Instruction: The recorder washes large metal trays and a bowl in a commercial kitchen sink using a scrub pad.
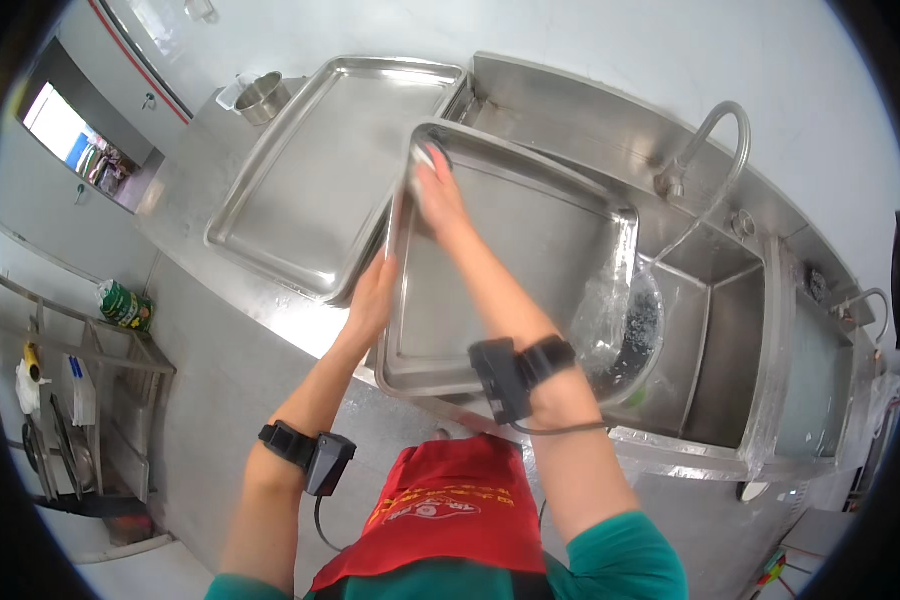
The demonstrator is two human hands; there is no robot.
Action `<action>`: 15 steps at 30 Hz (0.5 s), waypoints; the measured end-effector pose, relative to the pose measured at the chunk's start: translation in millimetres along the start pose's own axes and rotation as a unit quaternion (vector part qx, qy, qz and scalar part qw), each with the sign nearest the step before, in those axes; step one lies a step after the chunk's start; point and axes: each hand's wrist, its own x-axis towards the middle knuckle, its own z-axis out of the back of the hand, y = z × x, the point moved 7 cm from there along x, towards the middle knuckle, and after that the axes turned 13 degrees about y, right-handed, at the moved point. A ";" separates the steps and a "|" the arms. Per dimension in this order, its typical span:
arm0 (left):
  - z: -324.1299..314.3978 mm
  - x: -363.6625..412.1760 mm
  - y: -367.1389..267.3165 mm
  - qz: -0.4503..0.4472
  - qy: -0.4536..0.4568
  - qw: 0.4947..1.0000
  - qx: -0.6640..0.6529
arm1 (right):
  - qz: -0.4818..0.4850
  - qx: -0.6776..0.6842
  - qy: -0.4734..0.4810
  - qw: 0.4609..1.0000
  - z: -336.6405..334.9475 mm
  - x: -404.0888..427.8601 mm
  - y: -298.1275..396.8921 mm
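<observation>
My left hand point(375, 294) grips the left rim of a rectangular stainless-steel tray point(506, 240), tilted over the sink's edge. At the tray's upper left corner, my right hand point(436, 191) presses a cloth or pad point(429, 156), mostly hidden by the blurred fingers, against the inside. A second metal tray point(330, 165) lies flat on the counter to the left. Water runs from the curved faucet point(733, 124) into a round basin point(641, 337) in the sink, and splashes at the held tray's right end.
The steel sink point(735, 360) continues to the right, with a second water-filled sink point(814, 375) beyond. A metal bowl point(262, 99) and a clear plastic container point(232, 91) stand at the counter's far left. A metal rack point(90, 352) holding pans stands lower left.
</observation>
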 end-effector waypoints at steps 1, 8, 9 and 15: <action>5.5 -0.1 1.8 0.006 -0.021 0.999 0.045 | 0.037 -0.044 -0.004 0.998 -5.9 0.3 1.1; 26.9 10.1 52.5 0.137 -0.119 0.983 -0.010 | -0.003 -0.110 0.027 0.994 -60.0 -125.2 -66.0; 23.4 14.7 42.6 0.038 -0.108 0.992 -0.060 | -0.008 -0.154 0.023 0.988 -63.3 -146.2 -67.4; -6.1 21.9 17.5 0.019 0.045 0.998 -0.042 | -0.037 -0.427 0.148 0.891 -63.7 -223.9 -68.9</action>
